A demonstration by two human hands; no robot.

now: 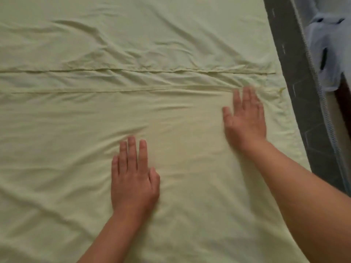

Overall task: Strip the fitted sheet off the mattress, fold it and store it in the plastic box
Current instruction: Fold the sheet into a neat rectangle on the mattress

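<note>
Under both flat hands' fingers (132, 149) lies the sheet (76, 120).

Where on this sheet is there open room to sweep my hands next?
The sheet is bare left of the left hand, below the nearer hem line, and between both hands. The far stretch above the upper hem is free too, though wrinkled. It is tight by the right hand: the hems and the grey mattress edge close in there.

Bare forearms (117, 234) lead to a bare left grip (133, 179) and right grip (245, 118) (the latter blurred).
</note>
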